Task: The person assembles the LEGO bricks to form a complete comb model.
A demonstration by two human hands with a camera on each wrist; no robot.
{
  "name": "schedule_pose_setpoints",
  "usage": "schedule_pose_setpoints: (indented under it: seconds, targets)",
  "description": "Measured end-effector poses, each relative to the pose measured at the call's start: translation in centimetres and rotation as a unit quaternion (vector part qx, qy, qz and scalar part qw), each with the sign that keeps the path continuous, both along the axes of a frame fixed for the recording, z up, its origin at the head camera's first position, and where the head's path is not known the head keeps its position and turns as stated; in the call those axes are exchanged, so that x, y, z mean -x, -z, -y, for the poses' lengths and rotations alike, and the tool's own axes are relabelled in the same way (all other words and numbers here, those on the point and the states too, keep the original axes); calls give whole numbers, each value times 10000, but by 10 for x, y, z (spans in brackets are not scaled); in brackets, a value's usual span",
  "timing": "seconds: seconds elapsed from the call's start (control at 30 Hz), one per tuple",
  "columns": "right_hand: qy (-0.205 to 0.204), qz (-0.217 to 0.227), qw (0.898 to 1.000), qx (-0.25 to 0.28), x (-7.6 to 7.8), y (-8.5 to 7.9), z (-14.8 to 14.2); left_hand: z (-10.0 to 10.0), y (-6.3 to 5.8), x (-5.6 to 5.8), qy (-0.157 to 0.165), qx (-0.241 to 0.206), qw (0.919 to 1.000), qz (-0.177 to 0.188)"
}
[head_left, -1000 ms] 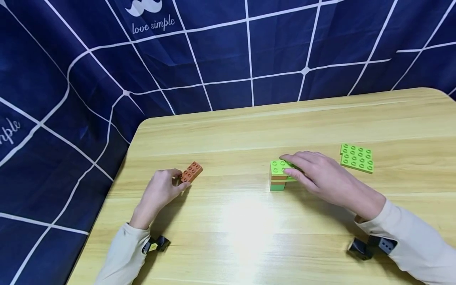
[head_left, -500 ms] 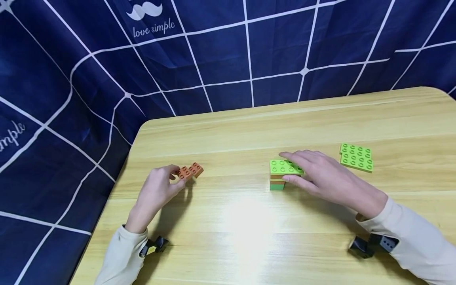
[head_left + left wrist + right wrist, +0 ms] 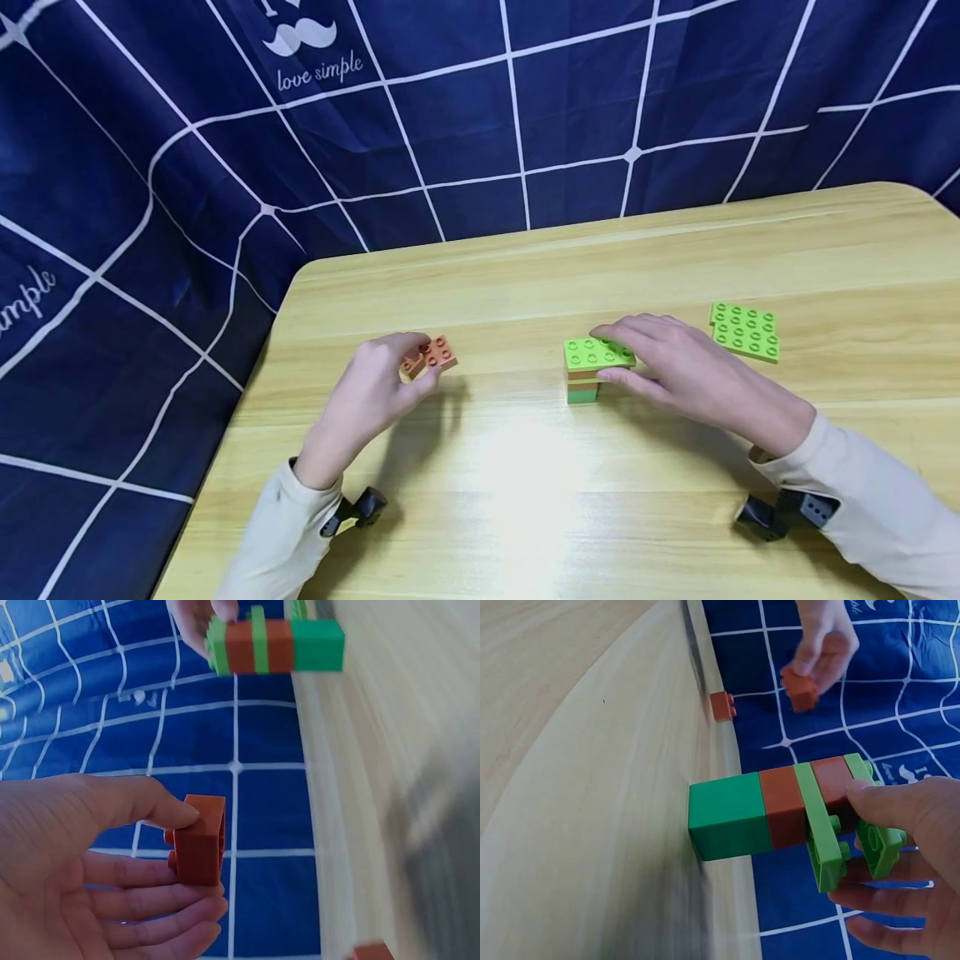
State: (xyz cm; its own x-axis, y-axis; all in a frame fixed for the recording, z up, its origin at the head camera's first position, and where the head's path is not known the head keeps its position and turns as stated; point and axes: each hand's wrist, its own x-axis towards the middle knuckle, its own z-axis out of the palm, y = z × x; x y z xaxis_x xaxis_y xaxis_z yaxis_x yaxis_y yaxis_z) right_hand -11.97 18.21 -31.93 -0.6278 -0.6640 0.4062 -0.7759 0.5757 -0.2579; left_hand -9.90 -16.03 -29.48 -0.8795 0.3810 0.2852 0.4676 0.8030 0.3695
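My left hand (image 3: 367,396) pinches an orange-brown toy brick (image 3: 441,353) between thumb and fingers, raised off the table. A second orange-brown brick (image 3: 721,706) lies on the table, partly hidden by the left fingers in the head view. To the right, my right hand (image 3: 675,367) holds the upper part of a brick stack (image 3: 582,387) standing on the table. That stack has a green brick (image 3: 730,817) at the bottom, then orange-brown bricks alternating with light green plates (image 3: 819,825). The plates jut out past the bricks towards the right palm.
Light green studded plates (image 3: 746,332) lie on the wooden table (image 3: 487,292) beyond the right hand. A dark blue curtain with white lines (image 3: 465,125) hangs along the table's back and left sides. Black wrist cameras sit on both cuffs.
My left hand has lifted one orange-brown brick away from the other and carried it to the right. The right hand stays at the stack, almost unmoved.
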Motion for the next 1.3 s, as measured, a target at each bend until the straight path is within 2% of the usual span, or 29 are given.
schedule_pose_setpoints:
  seconds: [0.2, 0.4, 0.6, 1.03, 1.3]
  targets:
    - [8, -24, 10000, 14, -1, 0, 0, -26, -10, 2, 323, -71, 9993, -165]
    - [3, 21, 10000, 31, -1, 0, -1, -52, -19, 4, 608, -51, 9980, -167]
    - [30, 5, 10000, 51, -1, -1, -2, -71, -22, 6, 940, -147, 9951, -260]
    - [118, 121, 9998, 49, -2, -7, -5, -93, -21, 11, 1368, 14, 9906, 59]
    - [57, 37, 9995, 322, -2, -9, -4, -100, -18, 16, 1606, 42, 9869, 173]
